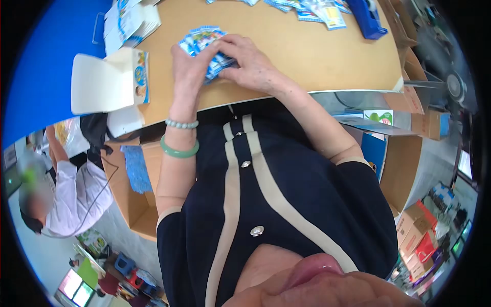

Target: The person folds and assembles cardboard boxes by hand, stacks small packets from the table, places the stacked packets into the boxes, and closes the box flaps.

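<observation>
My left hand (188,67), with a bead bracelet and a green bangle on its wrist, closes around one side of a bunch of small blue-and-white printed sachets (206,36). From the other side my right hand (248,62) grips the same bunch, its fingertips over the top and thumb beneath. The sachets are held just above or on the tan tabletop near its front edge; their lower parts are partly hidden by my fingers. Left of my left hand stands a white printed carton (141,77) with its lid folded open.
Flattened white cartons (134,23) are stacked at the back left. More sachets (319,13) lie at the far edge beside a blue tape dispenser (367,19). Cardboard boxes (401,169) stand below on both sides. Another person (76,192) sits at the left.
</observation>
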`<act>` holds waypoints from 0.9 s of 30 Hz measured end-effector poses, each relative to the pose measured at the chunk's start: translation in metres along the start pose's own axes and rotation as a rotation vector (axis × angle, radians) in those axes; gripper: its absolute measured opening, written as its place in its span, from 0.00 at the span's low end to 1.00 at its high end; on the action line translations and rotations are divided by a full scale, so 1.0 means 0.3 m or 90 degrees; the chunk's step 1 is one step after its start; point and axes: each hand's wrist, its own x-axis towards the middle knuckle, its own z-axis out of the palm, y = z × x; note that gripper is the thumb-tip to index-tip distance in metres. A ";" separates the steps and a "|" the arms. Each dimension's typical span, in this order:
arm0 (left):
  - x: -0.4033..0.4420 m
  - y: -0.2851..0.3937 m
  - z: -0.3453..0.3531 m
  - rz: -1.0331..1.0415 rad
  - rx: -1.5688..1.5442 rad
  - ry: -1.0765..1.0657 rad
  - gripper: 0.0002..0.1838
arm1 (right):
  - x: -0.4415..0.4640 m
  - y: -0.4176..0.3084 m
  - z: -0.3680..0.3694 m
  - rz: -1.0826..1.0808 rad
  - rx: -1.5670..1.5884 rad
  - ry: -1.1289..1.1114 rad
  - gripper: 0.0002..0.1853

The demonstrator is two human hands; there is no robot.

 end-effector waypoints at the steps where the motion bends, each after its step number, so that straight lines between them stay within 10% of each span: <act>1: 0.002 -0.033 -0.006 -0.003 0.035 0.061 0.33 | -0.001 0.011 -0.033 0.008 -0.011 0.008 0.30; 4: -0.002 -0.058 0.006 -0.007 0.104 0.186 0.32 | 0.024 0.021 -0.133 0.241 0.328 -0.101 0.32; 7: -0.025 -0.014 0.037 -0.046 0.071 0.218 0.32 | 0.011 0.223 -0.237 0.209 -0.219 0.252 0.27; 10: -0.011 -0.053 0.022 -0.030 0.085 0.221 0.32 | -0.009 0.380 -0.407 0.297 -0.661 0.280 0.22; 15: -0.023 -0.037 0.032 -0.034 0.041 0.218 0.33 | -0.068 0.433 -0.493 0.299 -0.632 0.171 0.18; 19: -0.030 -0.029 0.031 -0.028 0.120 0.235 0.33 | -0.080 0.334 -0.495 0.333 -0.445 0.273 0.25; 22: -0.028 -0.058 0.023 0.017 0.113 0.226 0.34 | -0.052 0.187 -0.383 0.281 0.269 0.297 0.25; 27: -0.022 -0.052 0.021 -0.025 0.184 0.248 0.36 | 0.032 -0.040 -0.038 0.375 0.503 0.161 0.24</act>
